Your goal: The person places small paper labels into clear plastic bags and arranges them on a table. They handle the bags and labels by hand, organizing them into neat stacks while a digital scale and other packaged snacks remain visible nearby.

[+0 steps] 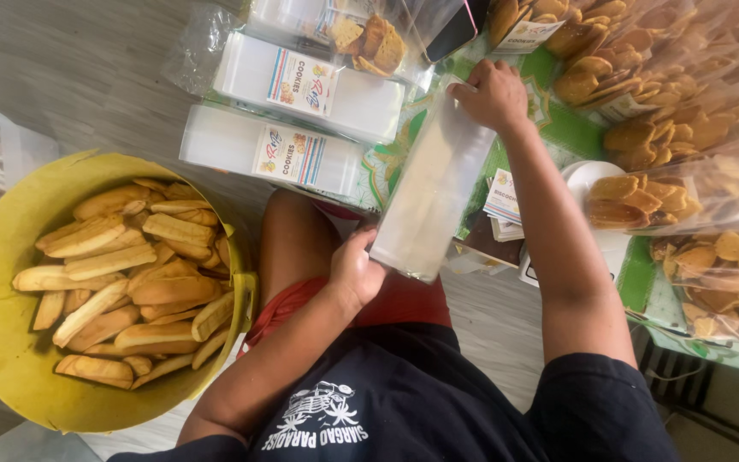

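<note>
While hands (425,184) grip it, long clear plastic sleeve (431,192) looks glossy.

You wear a black short-sleeved T-shirt (438,402); its sleeves end at your upper arms, at about 4 o'clock and 7 o'clock in the view. On the chest, near 6 o'clock, sits a white print (322,411): a small drawing with palm trees above a curved row of white letters. Below the shirt hem, toward the centre, you have red shorts (404,299). Your forearms, wrists and both hands, left (354,272) and right (493,94), are bare, with no watch, rings or gloves showing. One bare knee (294,231) shows.
</note>
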